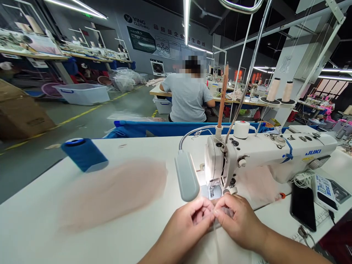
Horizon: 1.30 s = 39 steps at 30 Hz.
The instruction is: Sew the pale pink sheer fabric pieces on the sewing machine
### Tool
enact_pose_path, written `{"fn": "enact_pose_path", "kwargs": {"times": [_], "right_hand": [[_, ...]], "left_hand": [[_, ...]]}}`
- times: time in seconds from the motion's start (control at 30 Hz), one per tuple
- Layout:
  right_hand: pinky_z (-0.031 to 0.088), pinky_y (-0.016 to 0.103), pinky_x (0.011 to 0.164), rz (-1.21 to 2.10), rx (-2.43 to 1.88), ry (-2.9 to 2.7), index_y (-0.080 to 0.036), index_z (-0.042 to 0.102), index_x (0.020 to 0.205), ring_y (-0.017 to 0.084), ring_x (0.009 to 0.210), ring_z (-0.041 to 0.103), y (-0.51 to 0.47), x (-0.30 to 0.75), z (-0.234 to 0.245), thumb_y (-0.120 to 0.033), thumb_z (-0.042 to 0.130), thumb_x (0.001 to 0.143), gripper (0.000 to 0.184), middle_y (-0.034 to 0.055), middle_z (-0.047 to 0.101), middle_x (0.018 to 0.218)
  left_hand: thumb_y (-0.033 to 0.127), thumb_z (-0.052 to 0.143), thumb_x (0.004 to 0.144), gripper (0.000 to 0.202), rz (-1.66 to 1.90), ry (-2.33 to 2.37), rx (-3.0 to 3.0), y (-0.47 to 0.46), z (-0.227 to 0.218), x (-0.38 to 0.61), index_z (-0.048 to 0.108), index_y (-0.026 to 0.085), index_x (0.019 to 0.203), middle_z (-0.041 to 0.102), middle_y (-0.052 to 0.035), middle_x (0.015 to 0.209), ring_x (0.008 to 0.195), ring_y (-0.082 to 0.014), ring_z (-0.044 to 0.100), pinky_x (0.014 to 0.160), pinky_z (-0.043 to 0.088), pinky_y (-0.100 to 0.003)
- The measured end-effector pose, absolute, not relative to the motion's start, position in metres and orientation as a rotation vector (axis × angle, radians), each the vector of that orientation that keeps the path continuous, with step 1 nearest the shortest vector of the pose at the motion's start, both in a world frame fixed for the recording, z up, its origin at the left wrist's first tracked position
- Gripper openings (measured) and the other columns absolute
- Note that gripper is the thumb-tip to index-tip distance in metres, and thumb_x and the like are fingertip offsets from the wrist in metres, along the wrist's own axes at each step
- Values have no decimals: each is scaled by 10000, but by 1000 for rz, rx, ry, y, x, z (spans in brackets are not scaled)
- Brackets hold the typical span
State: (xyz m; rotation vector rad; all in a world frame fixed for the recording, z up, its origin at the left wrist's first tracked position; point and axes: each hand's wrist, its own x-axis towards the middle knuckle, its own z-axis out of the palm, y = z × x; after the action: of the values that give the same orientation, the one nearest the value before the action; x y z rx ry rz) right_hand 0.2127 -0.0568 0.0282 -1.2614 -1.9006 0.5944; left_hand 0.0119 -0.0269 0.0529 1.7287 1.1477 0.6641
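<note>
My left hand [189,224] and my right hand [239,220] meet just in front of the needle area of a white sewing machine [247,146]. Thumb and fingers of both are pinched on a thin, sheer pale fabric [215,224], which hangs down between them and is mostly hidden by the fingers. Directly behind the fingertips are the lit presser foot [216,190] and needle plate. A grey lamp head [187,176] on a bent metal neck hangs just left of the needle. Sheer pink fabric [115,194] lies flat on the table to the left.
A blue thread cone [84,156] lies near the table's far left edge. More pink fabric [255,183] sits under the machine arm. On the right are a black phone [303,205], a white box [326,192] and a coiled cable [302,179]. Beyond the table a person [188,95] sits facing away.
</note>
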Motion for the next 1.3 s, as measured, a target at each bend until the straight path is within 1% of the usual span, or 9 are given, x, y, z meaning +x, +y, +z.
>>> {"fn": "enact_pose_path", "kwargs": {"times": [0.07,0.2,0.37,0.5,0.63,0.77,0.9,1.1,1.3], "right_hand": [[424,293,715,589,-1270,-1909,-243,651,895,178,707,569,-56,213,27,-238,644,971,76,-27,641,766],[412,298,702,545,-1326,-1942,-244,579,845,182,711,568,-51,211,25,-185,628,952,132,-21,630,766],[423,332,754,413,-1463,-2015,-243,536,815,218,778,589,-43,206,25,-109,618,940,200,14,650,815],[451,339,783,370,-1520,-2007,-243,602,910,233,819,619,-40,204,24,-109,659,942,149,26,670,871],[470,344,803,299,-1461,-2055,-236,664,1005,248,879,638,-41,211,18,-105,651,962,138,46,689,947],[479,334,814,212,-1326,-2133,-240,710,979,252,955,631,-42,219,13,-78,655,956,173,57,699,1005],[466,325,762,115,-1304,-2200,-223,704,897,238,908,597,-43,221,12,-49,623,966,204,52,692,950],[472,333,735,-93,-1333,-2208,-218,729,930,254,906,599,-39,219,8,-29,635,925,211,70,706,965],[524,353,784,-208,-1314,-2193,-210,766,1007,269,934,641,-35,220,7,-27,658,904,237,100,751,1058]], "left_hand": [[564,588,883,359,645,1153,1748,-26,51,11,579,252,704,505,34,646,622,-187,462,599,400,-308],[480,534,935,377,698,1185,2019,-21,40,11,475,249,643,620,-34,735,720,-234,569,649,423,-334],[308,543,997,190,1011,1136,2417,-15,20,11,622,233,840,700,-64,890,787,-242,609,694,444,-339],[128,446,1061,342,970,870,2727,-14,13,7,714,234,877,744,-38,880,766,-215,645,697,429,-338],[71,437,1038,369,894,830,2801,-14,13,3,753,226,927,784,-39,919,748,-210,679,686,458,-347],[66,420,1044,384,925,822,2826,-15,16,1,748,217,914,789,-48,948,773,-211,719,678,493,-338],[108,427,1082,364,983,837,2844,-15,18,1,721,220,899,781,-44,946,756,-213,725,671,529,-335],[149,464,1079,290,1017,846,2902,-13,20,0,722,220,967,798,-64,987,793,-249,758,694,601,-368],[167,504,1072,269,1056,861,2950,-8,17,0,770,206,1072,832,-83,1075,835,-274,787,729,636,-402]]}}
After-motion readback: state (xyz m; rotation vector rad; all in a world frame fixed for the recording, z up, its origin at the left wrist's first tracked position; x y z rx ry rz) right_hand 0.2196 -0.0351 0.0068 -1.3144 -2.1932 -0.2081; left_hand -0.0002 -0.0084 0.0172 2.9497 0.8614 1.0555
